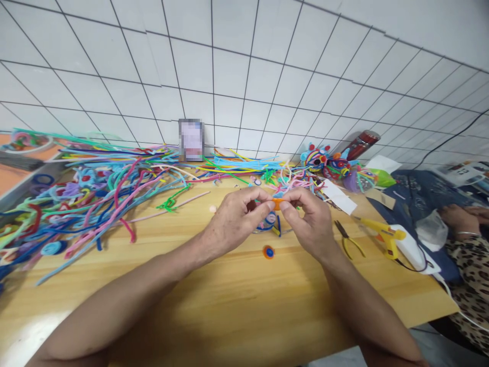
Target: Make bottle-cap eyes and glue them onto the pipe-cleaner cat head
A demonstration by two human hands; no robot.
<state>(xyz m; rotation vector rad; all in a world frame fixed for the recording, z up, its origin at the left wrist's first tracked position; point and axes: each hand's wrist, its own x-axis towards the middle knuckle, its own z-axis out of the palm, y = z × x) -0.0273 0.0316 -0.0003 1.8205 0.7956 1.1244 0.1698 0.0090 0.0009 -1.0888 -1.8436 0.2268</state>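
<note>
Between the fingertips of both hands is a small orange pipe cleaner piece (276, 204), with a bit of light blue at its far side. My left hand (244, 211) pinches its left end. The right end is pinched by my right hand (307, 216). Partly hidden behind the hands, a blue and pink coiled piece (269, 219) lies on the table. Closer to me rests an orange coil with a blue centre (269, 252). The exact shape of the held piece is too small to make out.
Piles of coloured pipe cleaners (114, 188) cover the left and back of the wooden table (229, 306). Pliers (349, 240) and a yellow glue gun (385, 235) lie at right. A phone (191, 140) leans on the tiled wall. Another person's hand (462, 216) is at far right.
</note>
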